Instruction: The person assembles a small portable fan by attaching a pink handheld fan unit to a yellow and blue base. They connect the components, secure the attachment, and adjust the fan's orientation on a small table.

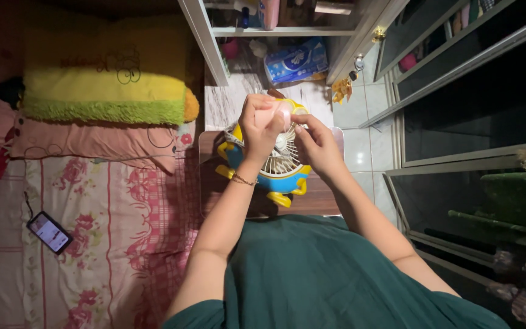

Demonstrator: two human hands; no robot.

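Observation:
A small toy-shaped fan (281, 173), yellow and blue with a white grille, lies on a brown wooden board (321, 198) across my lap. My left hand (262, 125) is closed around a small pale pink object held over the top of the fan. My right hand (316, 141) rests on the fan's right side, its fingertips meeting the pink object near the grille. A thin bracelet sits on my left wrist. What the pink object is cannot be told.
A bed with floral pink sheets (92, 231) fills the left, with a phone (49, 232) lying on it and a yellow-green plush pillow (105, 85) behind. White shelving (275, 30) with a blue packet (296, 61) stands ahead. Dark glass cabinet doors (470, 91) line the right.

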